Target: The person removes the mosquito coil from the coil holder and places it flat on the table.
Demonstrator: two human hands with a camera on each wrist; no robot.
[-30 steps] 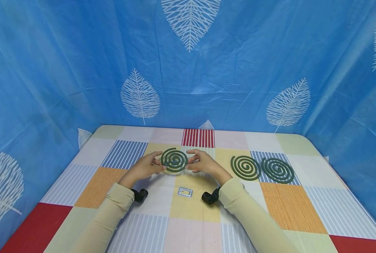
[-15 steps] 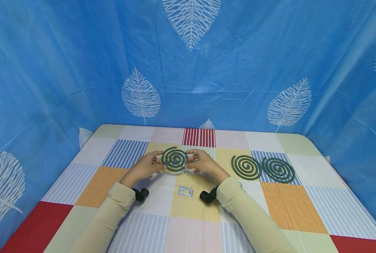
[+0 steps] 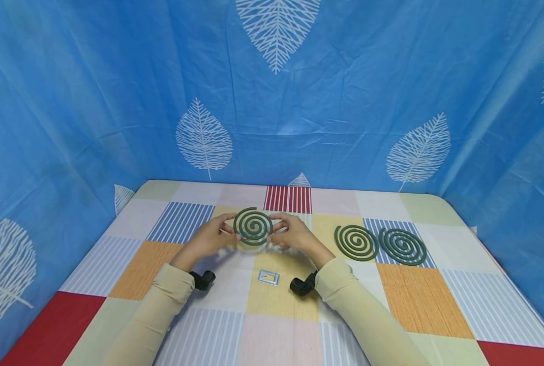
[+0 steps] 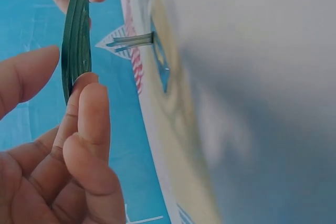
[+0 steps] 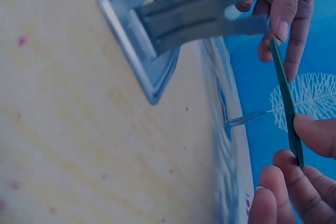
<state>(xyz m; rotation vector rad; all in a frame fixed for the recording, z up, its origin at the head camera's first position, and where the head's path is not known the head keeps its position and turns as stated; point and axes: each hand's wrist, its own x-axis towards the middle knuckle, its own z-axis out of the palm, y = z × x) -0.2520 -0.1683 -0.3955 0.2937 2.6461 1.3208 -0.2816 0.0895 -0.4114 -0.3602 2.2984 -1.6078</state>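
A green mosquito coil (image 3: 253, 226) is held up off the table between my two hands. My left hand (image 3: 208, 238) pinches its left edge, the thumb on one face and fingertips under the rim. On the opposite edge, my right hand (image 3: 296, 236) grips it between thumb (image 5: 315, 135) and fingers. From the side, the coil (image 4: 77, 40) shows as a thin upright-looking band. Below it stands a small metal coil stand (image 4: 134, 40) with its prongs raised. A second metal coil stand (image 3: 268, 277) lies nearer me, its bent-up prongs (image 5: 210, 14) large in the right wrist view.
Two more mosquito coils, one (image 3: 356, 243) beside the other (image 3: 402, 246), lie flat on the right of the patchwork tablecloth (image 3: 290, 335). A see-through ridged piece (image 5: 226, 166) surrounds the farther stand. Blue leaf-printed curtain (image 3: 299, 127) closes off the back and sides.
Both hands have raised the mosquito coil slightly, so it sits higher over the farther stand. The other coils and the nearer stand have stayed put.
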